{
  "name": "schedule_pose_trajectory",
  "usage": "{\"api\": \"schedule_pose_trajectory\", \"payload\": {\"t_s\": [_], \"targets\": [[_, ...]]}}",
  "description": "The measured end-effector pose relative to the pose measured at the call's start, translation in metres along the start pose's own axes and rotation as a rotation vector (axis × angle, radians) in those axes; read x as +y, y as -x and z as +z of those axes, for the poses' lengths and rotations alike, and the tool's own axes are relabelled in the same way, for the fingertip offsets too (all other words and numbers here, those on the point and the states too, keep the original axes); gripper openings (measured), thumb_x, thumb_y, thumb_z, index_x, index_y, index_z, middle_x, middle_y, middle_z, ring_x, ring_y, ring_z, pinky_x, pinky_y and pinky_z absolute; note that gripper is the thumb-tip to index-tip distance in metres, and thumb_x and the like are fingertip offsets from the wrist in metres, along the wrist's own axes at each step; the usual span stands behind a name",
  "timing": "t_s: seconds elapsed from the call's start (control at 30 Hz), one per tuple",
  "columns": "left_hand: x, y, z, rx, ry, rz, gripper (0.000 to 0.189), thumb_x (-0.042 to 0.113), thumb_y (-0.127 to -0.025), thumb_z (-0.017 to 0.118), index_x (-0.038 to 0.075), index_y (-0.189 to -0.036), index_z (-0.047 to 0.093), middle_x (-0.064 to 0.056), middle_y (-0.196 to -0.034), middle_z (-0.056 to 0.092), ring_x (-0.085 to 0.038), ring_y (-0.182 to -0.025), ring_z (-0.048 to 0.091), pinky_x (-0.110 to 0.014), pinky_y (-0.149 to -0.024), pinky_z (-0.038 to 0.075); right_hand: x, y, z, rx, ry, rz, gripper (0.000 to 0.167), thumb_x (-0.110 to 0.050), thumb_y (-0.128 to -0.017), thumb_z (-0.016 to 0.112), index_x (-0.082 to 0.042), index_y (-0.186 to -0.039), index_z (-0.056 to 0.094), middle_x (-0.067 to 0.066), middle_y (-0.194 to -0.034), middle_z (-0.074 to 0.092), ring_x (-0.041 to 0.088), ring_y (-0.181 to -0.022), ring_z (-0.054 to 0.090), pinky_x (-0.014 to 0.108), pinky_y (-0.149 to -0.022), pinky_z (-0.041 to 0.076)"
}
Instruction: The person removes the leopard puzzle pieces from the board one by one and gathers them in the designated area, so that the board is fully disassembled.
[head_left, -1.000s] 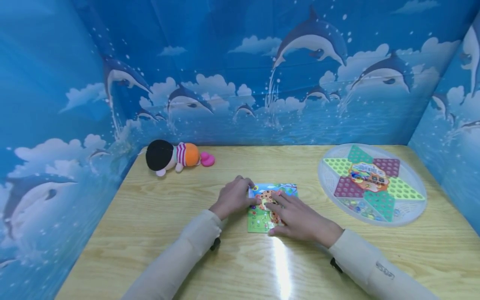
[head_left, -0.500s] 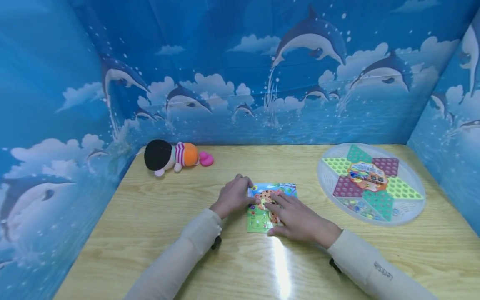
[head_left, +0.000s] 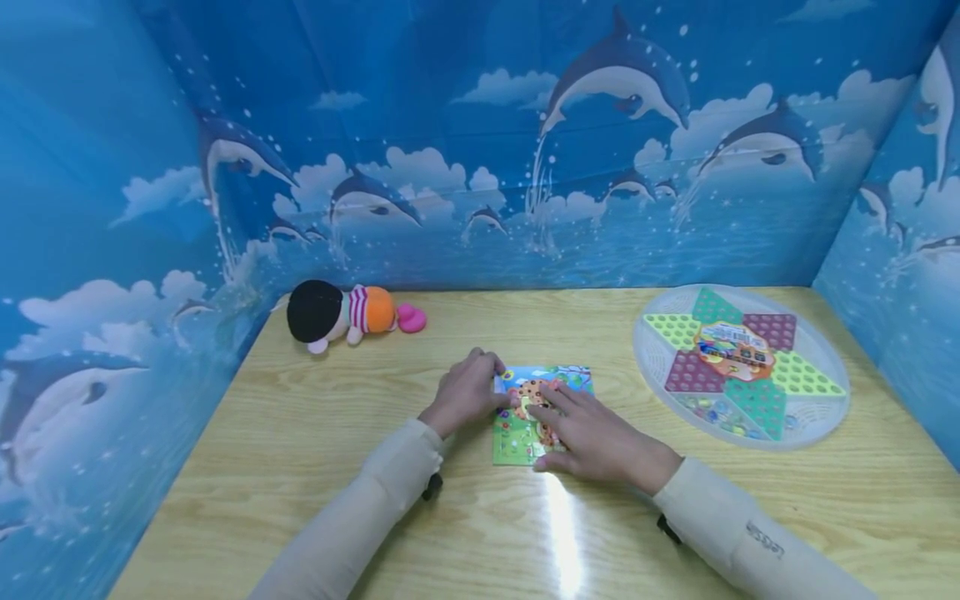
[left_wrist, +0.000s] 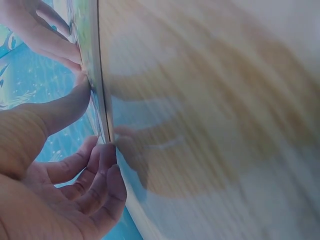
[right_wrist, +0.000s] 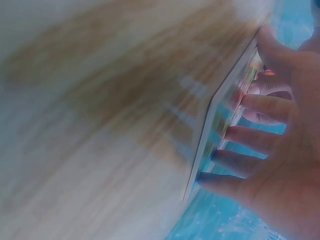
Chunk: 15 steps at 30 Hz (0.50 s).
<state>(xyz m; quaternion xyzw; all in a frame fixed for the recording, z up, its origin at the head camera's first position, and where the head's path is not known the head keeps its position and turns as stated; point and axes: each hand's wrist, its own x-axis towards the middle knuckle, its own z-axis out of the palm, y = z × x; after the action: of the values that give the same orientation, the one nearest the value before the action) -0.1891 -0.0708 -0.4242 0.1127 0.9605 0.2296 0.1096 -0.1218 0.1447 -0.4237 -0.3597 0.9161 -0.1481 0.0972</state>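
Observation:
A small flat jigsaw puzzle [head_left: 514, 446] with a spotted cartoon animal on green and blue lies on the wooden table. At its left edge is my left hand [head_left: 468, 392]; the left wrist view shows the thumb [left_wrist: 75, 102] on the picture side and curled fingers [left_wrist: 102, 180] against the edge. My right hand [head_left: 603, 433] rests over the puzzle's right part, covering some of it. In the right wrist view its fingers [right_wrist: 250, 139] are spread and fairly straight, their tips touching the picture, with the thumb near the front edge.
A round Chinese checkers board [head_left: 813, 417] with marbles under its clear cover lies to the right. A soft doll [head_left: 345, 315] with black hair lies at the back left. A blue dolphin-print curtain [head_left: 450, 242] borders the table at the back and sides.
Both hands stay in nearly the same place on the puzzle. The head view shifts only slightly.

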Motion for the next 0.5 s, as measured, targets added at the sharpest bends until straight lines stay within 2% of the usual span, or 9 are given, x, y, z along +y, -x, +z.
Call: {"api": "schedule_pose_trajectory", "payload": {"t_s": [0.27,0.5], "targets": [[0.0002,0.0006,0.0004,0.038,-0.003,0.008,0.056,0.036,-0.074,0.091,0.008,-0.116,0.067,-0.001,-0.102,0.061,-0.017,-0.088,0.058,-0.034,-0.08,0.052,0.0001,0.0005,0.0,-0.005,-0.018,0.01,0.077,-0.051,-0.095,0.065,-0.002,-0.15,0.044,0.026,-0.161,0.024,0.048,-0.148,0.02,0.064,-0.116,0.023],[-0.0007,0.0006,-0.0015,0.056,0.072,-0.005,0.054,0.036,-0.073,0.091,0.009,-0.112,0.067,-0.002,-0.102,0.067,-0.018,-0.09,0.062,-0.035,-0.081,0.053,-0.0005,0.0004,-0.0002,0.004,-0.003,-0.002,0.077,-0.05,-0.094,0.066,-0.001,-0.15,0.045,0.027,-0.161,0.026,0.048,-0.148,0.022,0.063,-0.117,0.023]]}}
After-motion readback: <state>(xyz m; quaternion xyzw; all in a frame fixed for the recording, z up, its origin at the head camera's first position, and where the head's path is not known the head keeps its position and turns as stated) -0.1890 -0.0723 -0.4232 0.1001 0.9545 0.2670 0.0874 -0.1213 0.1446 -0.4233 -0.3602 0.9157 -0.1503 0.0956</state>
